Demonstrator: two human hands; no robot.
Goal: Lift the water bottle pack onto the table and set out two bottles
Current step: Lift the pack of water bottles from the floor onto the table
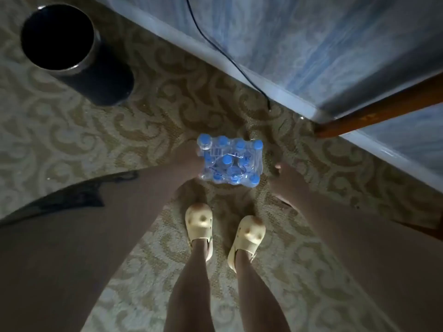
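Pack (230,162) sitting on carpet (72,130) ahead of the shoes (200,224). Left hand (189,156) pressing its left edge, grip unclear. Right hand (285,178) hovering open, just clear of the right edge. Bin (72,49) well apart; table leg (374,113) near right.

Dim room; swirl-patterned carpet (148,111), black bin (72,51), blue-grey wall (335,44), black cable (215,44).

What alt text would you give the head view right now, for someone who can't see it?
A person bends over a shrink-wrapped pack of blue-capped water bottles on patterned carpet, left hand against its side, right hand just clear. A black bin stands upper left, beige clogs below.
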